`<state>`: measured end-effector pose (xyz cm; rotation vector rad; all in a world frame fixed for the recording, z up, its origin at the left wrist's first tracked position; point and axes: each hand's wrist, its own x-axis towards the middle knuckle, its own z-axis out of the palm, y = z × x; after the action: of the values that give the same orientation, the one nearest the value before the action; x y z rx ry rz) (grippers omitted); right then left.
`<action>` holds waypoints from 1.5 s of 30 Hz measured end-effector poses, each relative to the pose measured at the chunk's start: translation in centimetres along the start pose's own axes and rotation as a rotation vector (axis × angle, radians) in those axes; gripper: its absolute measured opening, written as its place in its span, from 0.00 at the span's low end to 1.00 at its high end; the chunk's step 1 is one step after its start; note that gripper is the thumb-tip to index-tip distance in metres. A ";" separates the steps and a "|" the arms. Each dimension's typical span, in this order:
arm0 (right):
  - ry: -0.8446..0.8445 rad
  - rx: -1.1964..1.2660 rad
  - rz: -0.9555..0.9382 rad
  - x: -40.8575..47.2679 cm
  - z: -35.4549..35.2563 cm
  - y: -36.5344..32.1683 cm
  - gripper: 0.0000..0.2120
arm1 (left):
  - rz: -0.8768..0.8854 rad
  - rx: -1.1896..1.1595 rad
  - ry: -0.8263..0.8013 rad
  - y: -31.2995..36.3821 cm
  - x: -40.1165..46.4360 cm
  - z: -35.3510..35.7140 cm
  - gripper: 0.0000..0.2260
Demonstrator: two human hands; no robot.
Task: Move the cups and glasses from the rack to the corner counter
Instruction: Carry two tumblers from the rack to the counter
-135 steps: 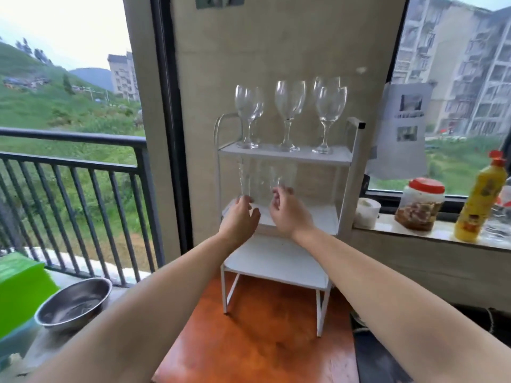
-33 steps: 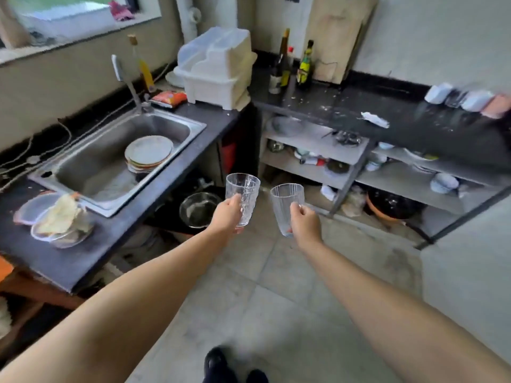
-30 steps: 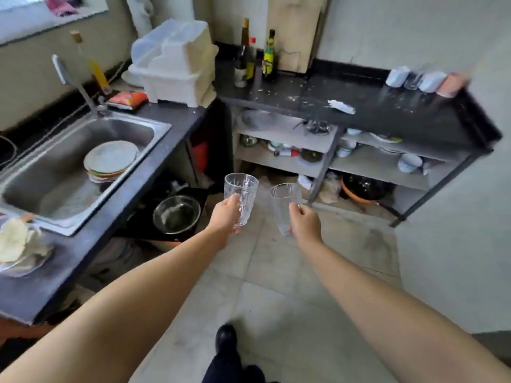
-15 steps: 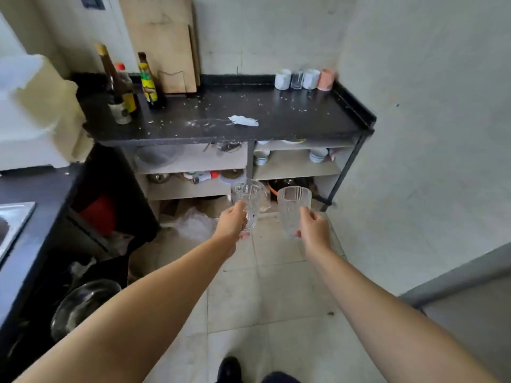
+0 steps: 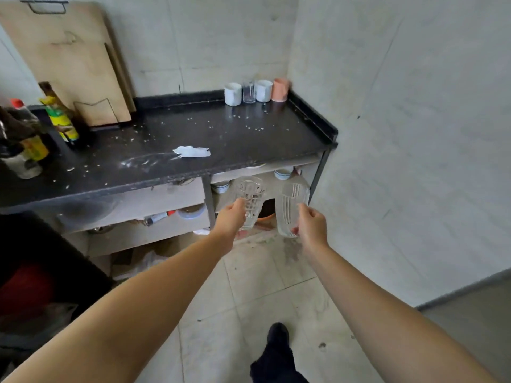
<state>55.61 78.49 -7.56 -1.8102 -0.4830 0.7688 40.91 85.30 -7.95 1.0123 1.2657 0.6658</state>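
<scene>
My left hand grips a clear patterned glass tumbler, held upright. My right hand grips a second clear ribbed tumbler. Both glasses hang in front of and below the front edge of the black corner counter. At the counter's far right corner stand two white cups, a clear glass between them, and a pink cup. The rack is out of view.
Sauce bottles stand at the counter's left, with wooden cutting boards leaning on the wall behind. A white scrap and crumbs lie on the counter. Shelves below hold bowls. My foot is on the tiled floor.
I lifted two tumblers off the rack, turned past the sink and walked to the corner counter. In the last half second the counter has drawn closer; both glasses stay held.
</scene>
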 end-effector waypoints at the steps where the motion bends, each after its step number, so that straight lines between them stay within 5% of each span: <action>1: 0.000 -0.005 -0.006 2.5 0.1 -0.9 0.18 | 0.002 -0.024 0.002 1.3 2.2 1.2 0.13; 9: 0.012 -0.017 -0.009 18.2 0.1 -6.7 0.16 | -0.054 -0.110 0.085 8.4 15.3 7.2 0.12; 18: 0.008 -0.015 0.039 33.1 7.9 -10.5 0.17 | -0.079 -0.112 0.052 14.3 31.1 8.1 0.13; 21: 0.016 -0.046 0.030 37.4 10.6 -12.1 0.17 | -0.102 -0.104 0.058 16.8 36.8 8.1 0.21; 22: 0.016 -0.049 0.031 38.8 11.3 -12.7 0.17 | -0.096 -0.086 0.047 17.8 38.5 8.1 0.13; 33: 0.022 -0.085 0.048 55.5 16.0 -17.5 0.17 | -0.210 -0.049 0.018 24.0 53.4 13.1 0.16; 45: -0.089 -0.041 0.005 74.0 21.4 -18.2 0.18 | -0.253 -0.325 0.223 26.8 67.2 23.9 0.15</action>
<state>93.81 147.35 -15.78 -1.8216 -0.5559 0.8507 81.61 149.39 -14.65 0.5113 1.3959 0.7711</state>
